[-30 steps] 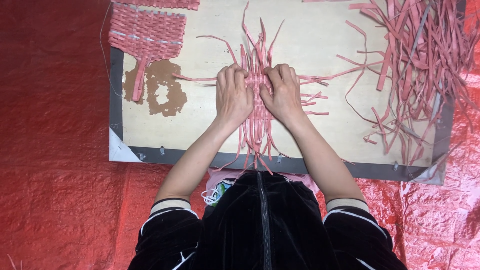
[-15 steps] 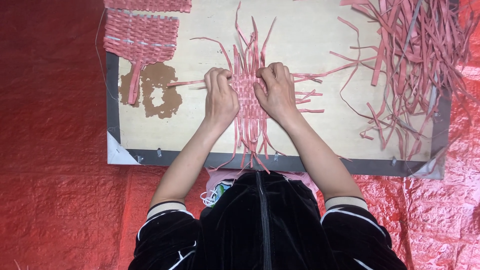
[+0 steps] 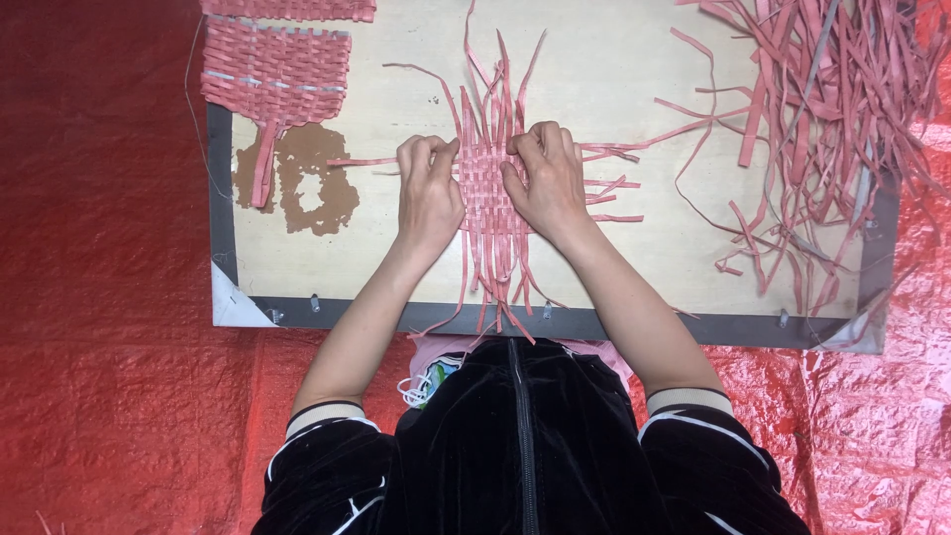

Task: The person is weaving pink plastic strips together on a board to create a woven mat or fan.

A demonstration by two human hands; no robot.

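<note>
Your weave is a small pink mat of interlaced strips, lying flat mid-board. Loose strip ends fan out above, below and to both sides. The woven patch sits between your hands.

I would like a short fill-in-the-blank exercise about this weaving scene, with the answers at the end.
1. Both hands press on a half-woven mat of ____ strips.
2. The loose strips lie beside the ____ hand.
3. The finished mat lies beyond the ____ hand.
Answers: pink; right; left
</note>
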